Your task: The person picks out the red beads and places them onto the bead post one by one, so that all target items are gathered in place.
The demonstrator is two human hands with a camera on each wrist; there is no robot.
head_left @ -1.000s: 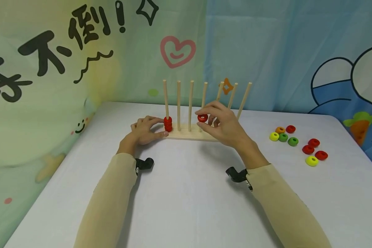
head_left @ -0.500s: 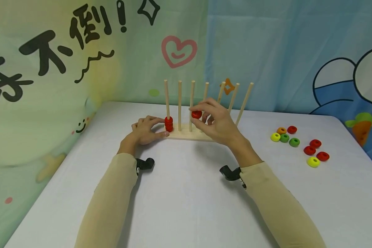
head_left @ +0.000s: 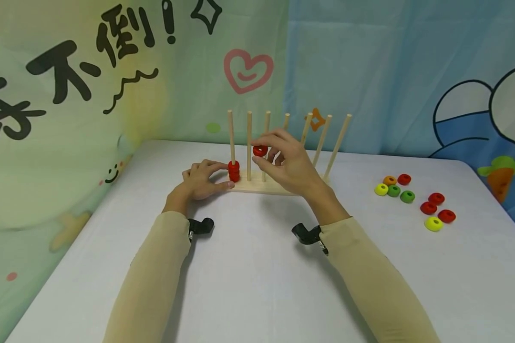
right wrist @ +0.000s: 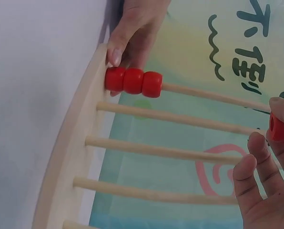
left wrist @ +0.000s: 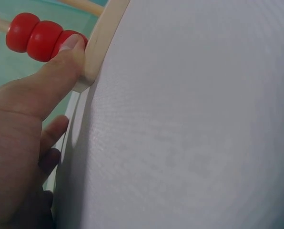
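Observation:
A wooden peg stand [head_left: 262, 186] with several upright rods stands near the back of the white table. Three red beads [right wrist: 133, 81] are stacked on its leftmost rod, down at the base. My left hand [head_left: 201, 180] holds the stand's left end, its thumb [left wrist: 71, 52] beside the lowest bead. Between thumb and index finger, my right hand [head_left: 289, 159] pinches another red bead [head_left: 260, 150], raised above the base and in front of the rods. That bead [right wrist: 279, 128] has its hole partly showing in the right wrist view, apart from the leftmost rod.
Loose beads lie on the table at the right: red [head_left: 428, 207], yellow [head_left: 433, 224], green [head_left: 407, 196] and orange [head_left: 389, 180]. A printed cloth [head_left: 347, 57] hangs behind the table. Each wrist wears a small black camera [head_left: 306, 233].
My right hand has carried the red bead leftward and slightly up, from around the fourth rod to near the second. My left hand stays at the stand's end.

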